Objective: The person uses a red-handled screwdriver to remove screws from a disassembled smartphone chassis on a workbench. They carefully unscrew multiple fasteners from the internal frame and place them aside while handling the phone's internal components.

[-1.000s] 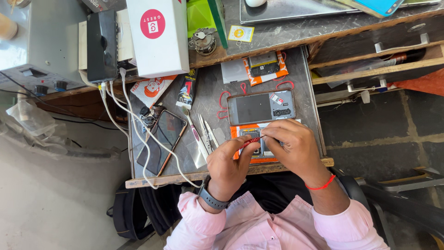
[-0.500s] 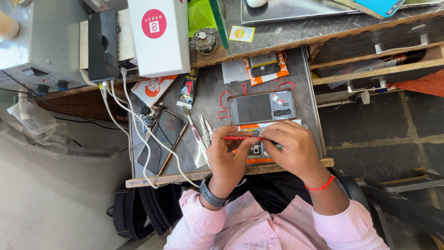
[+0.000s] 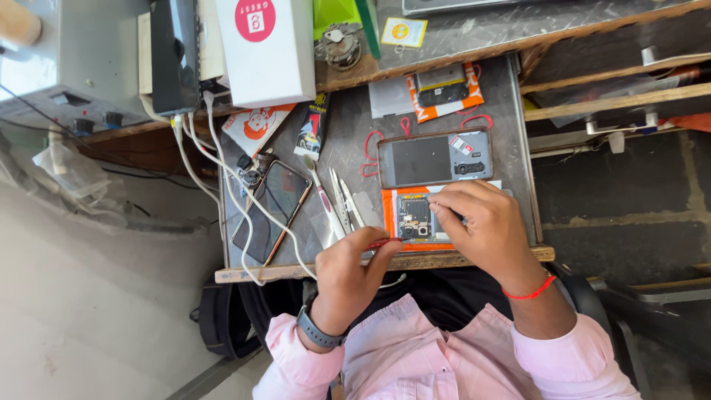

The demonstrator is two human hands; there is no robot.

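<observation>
Left hand (image 3: 348, 278), lower centre of frame: fingers pinched narrow around a thin red tool (image 3: 384, 243), its tip pointing right toward the opened phone (image 3: 416, 220). Right hand (image 3: 485, 230), just right of centre: palm down on the opened phone, fingers curled over its right half; whether it clamps the body or only presses it, cannot tell. The opened phone lies on an orange mat (image 3: 391, 222) at the near edge of the grey workbench (image 3: 511, 148), circuit board showing. Directly above it in frame, touching or nearly so, a phone back cover (image 3: 433, 158) (camera cut-outs at its right end). Left of the hands: tweezers (image 3: 342, 200), a toothbrush (image 3: 320, 196), and a dark phone (image 3: 270, 211) crossed by white cables (image 3: 222, 174). White box (image 3: 266, 48) at upper centre.
</observation>
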